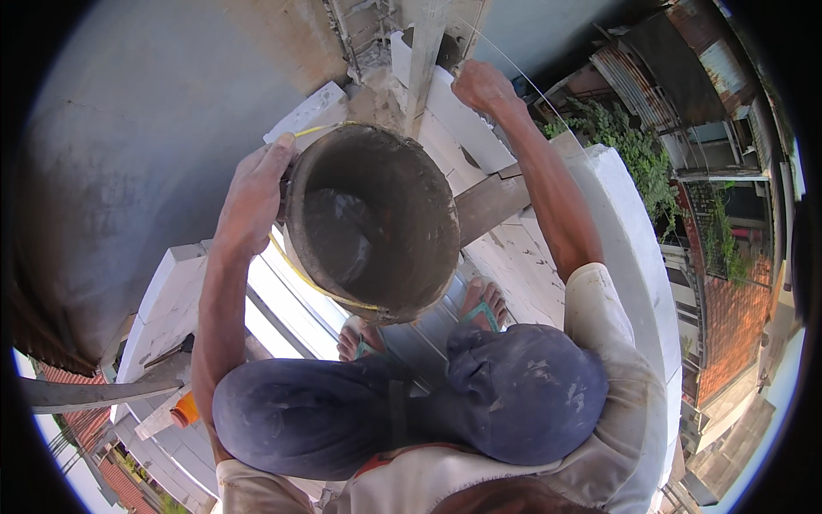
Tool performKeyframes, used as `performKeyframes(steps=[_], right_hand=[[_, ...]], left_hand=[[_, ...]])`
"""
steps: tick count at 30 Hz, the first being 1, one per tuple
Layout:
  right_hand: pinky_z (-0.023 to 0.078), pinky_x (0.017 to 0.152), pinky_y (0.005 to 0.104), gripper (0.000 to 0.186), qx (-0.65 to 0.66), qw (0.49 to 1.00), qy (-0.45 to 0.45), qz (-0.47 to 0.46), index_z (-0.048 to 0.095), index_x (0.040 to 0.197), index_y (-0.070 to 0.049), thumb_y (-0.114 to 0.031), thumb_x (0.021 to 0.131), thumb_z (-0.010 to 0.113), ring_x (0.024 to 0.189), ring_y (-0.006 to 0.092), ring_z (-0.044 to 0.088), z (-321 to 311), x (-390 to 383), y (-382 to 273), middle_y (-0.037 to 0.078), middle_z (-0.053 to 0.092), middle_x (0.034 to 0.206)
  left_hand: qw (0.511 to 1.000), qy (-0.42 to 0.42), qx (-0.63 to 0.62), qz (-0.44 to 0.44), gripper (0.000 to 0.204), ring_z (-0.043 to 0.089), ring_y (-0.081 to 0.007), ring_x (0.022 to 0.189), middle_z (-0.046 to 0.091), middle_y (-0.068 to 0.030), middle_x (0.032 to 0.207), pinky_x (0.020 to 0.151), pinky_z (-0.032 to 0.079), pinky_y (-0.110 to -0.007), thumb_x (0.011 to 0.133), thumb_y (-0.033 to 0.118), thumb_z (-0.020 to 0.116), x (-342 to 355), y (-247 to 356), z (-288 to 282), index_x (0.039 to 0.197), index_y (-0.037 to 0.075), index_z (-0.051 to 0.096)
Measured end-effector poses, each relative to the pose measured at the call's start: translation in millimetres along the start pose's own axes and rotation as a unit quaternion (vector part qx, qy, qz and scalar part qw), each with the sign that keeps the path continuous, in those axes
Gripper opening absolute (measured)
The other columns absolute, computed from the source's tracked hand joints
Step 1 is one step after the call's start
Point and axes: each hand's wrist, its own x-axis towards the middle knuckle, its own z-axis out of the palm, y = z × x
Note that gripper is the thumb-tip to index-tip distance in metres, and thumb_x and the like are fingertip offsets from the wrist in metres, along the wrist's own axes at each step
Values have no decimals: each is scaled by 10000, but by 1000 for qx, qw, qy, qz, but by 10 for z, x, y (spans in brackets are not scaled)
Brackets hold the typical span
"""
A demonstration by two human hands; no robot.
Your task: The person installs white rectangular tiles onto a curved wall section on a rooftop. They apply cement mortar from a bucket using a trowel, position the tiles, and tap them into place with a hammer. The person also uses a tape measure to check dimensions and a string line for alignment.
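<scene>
A dark bucket [411, 214], crusted with grey mortar, is tilted so that its mouth faces me. Its inside looks nearly bare, with a wet, shiny patch at the bottom. My left hand [255, 190] grips the bucket's left side, thumb along the rim, beside the yellow wire handle [310, 283]. Farther off to the right, my right hand [481, 86] is closed in a fist near the upright wooden post [423, 73]. Whatever the fist holds is hidden. A dark round opening lies just past the knuckles.
White block walls [629, 223] curve around me on the right, with a drop to houses and rusty roofs [629, 81] beyond. A grey wall [154, 111] rises at left. My sandalled feet [484, 304] stand on metal planks [411, 343]. A thin string [522, 75] runs past my right arm.
</scene>
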Motion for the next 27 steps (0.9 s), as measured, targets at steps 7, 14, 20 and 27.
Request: performKeyframes(steps=[7, 14, 20, 27], right_hand=[[561, 940, 565, 337, -41, 998, 14, 51, 713, 1137, 48, -146, 912, 552, 1043, 520, 703, 20, -723, 31, 323, 729, 1068], [564, 898, 569, 321, -59, 996, 7, 66, 658, 1151, 21, -236, 993, 548, 1005, 497, 711, 90, -1181, 328, 291, 735, 1043], [585, 729, 512, 405, 147, 986, 80, 24, 640, 1171, 8, -373, 1031, 634, 829, 445, 721, 125, -2416, 289, 259, 734, 967], [603, 758, 431, 348, -115, 973, -70, -185, 682, 1206, -4, -172, 902, 682, 997, 345, 724, 405, -2646, -284, 203, 692, 1169]], left_hand=[[1000, -11, -14, 11, 493, 492, -92, 614, 591, -13, 773, 531, 396, -282, 1119, 448, 477, -6, 3, 10, 1018, 13, 687], [999, -28, -16, 2, 504, 509, -90, 623, 597, -12, 780, 531, 407, -280, 1120, 454, 476, 36, 21, 43, 1028, 7, 689], [999, -28, -15, 13, 499, 525, -96, 664, 611, -28, 819, 566, 441, -289, 1124, 447, 468, 44, -29, -12, 1062, 4, 689], [997, -67, 31, 18, 525, 584, -148, 828, 654, -64, 920, 760, 503, -321, 1122, 444, 465, -5, 198, 279, 1131, -38, 674]])
